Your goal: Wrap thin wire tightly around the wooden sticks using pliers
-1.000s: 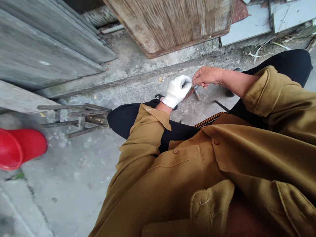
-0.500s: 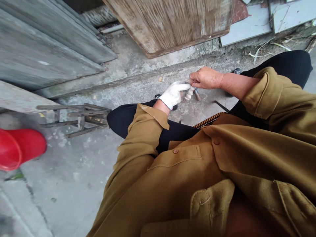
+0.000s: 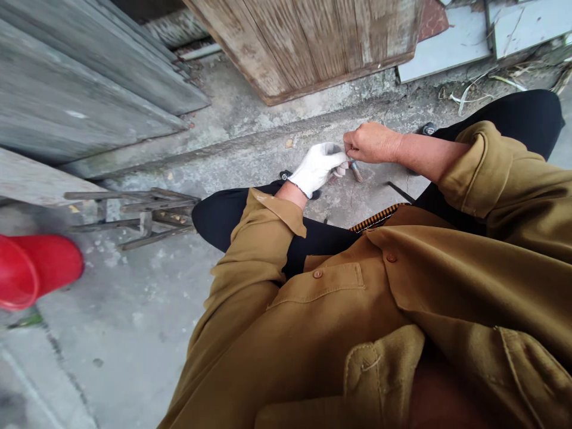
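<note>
My left hand (image 3: 316, 168), in a white knit glove, is closed with its thumb and fingers pinched together. Against its fingertips sits my right hand (image 3: 372, 143), bare and curled into a pinch. Whatever lies between the two sets of fingers is too small and hidden to name. Just below the right fingers shows a short tool with a brownish handle (image 3: 356, 173) and a bluish metal part; its upper end is hidden by my hands. A thin dark bar (image 3: 401, 192) slants near my right leg.
A wooden stool (image 3: 145, 221) lies left of my knee, with a red bucket (image 3: 53, 263) beyond it. Ahead, a weathered wooden panel (image 3: 313, 44) and grey boards (image 3: 89, 83) rest on a concrete ledge (image 3: 232, 113). White tiles (image 3: 442, 50) lie at upper right.
My gloved left fingers have shifted slightly and curled in, showing more of the tool's handle beneath. The right hand has barely moved.
</note>
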`<action>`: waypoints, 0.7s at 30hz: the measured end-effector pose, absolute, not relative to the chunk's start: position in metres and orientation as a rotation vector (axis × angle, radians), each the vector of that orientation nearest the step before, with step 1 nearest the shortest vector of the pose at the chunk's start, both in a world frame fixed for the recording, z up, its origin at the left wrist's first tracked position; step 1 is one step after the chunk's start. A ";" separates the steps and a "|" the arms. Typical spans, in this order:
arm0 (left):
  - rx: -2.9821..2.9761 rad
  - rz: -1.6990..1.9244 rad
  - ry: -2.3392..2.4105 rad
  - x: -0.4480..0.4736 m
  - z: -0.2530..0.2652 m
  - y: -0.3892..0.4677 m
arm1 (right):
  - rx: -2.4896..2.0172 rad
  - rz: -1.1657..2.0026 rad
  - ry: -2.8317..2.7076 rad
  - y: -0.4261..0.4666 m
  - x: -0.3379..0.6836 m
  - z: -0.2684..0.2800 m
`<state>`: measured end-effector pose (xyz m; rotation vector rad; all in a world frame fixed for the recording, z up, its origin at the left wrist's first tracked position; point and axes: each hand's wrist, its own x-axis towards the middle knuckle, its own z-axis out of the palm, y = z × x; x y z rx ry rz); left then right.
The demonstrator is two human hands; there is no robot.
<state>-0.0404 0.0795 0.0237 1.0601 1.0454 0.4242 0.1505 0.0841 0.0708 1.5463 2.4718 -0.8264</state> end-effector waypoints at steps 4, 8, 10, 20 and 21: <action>1.305 0.395 1.127 -0.041 0.016 0.083 | 1.665 -0.933 2.412 0.086 0.146 0.066; 1.774 0.388 1.237 -0.041 0.014 0.083 | 1.861 -1.432 2.070 0.086 0.143 0.065; 1.963 0.340 1.243 -0.042 0.014 0.081 | 1.921 -1.886 1.686 0.085 0.144 0.064; 2.144 0.330 1.186 -0.049 0.011 0.084 | 1.751 -2.384 1.400 0.091 0.159 0.050; 2.148 0.328 1.189 -0.049 0.011 0.085 | 1.745 -2.369 1.419 0.091 0.159 0.052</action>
